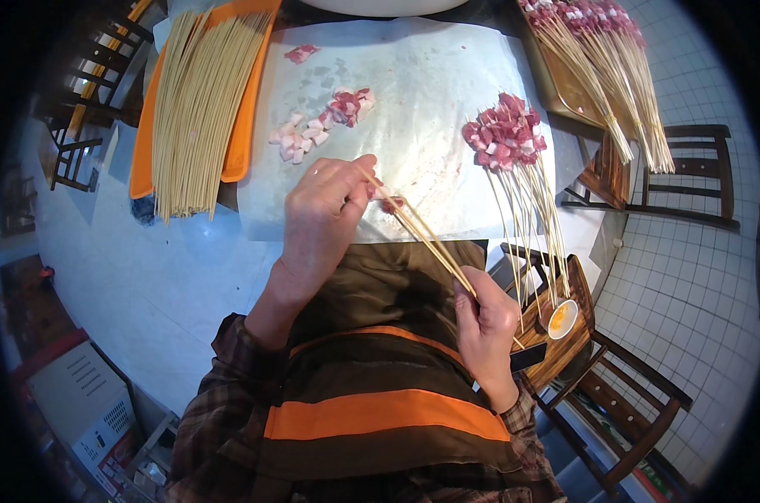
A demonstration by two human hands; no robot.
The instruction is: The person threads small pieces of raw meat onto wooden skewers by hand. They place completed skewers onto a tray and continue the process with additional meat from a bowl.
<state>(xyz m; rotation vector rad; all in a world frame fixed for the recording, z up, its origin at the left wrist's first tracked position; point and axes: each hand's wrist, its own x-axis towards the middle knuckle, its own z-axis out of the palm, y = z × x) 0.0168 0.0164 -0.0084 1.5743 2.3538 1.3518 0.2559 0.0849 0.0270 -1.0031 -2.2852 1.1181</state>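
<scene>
My right hand (487,320) grips a few thin bamboo skewers (433,242) near their lower ends. They slant up to the left over the near edge of the white board (418,75). At their upper end, the fingers of my left hand (326,217) are pinched on a skewer tip. Small pieces of red meat (391,204) sit by the skewers, close to my left thumb; whether they are threaded is hard to tell. Beyond my left hand lie cubes of white fat (298,138) and a small heap of red meat chunks (350,105).
Finished meat skewers (509,135) lie at the board's right, sticks overhanging its near edge. An orange tray (234,157) of bare skewers (204,113) stands left. At upper right, a metal tray (565,88) bears bundled meat skewers (612,69). A bowl (563,319) sits on a wooden surface (559,358).
</scene>
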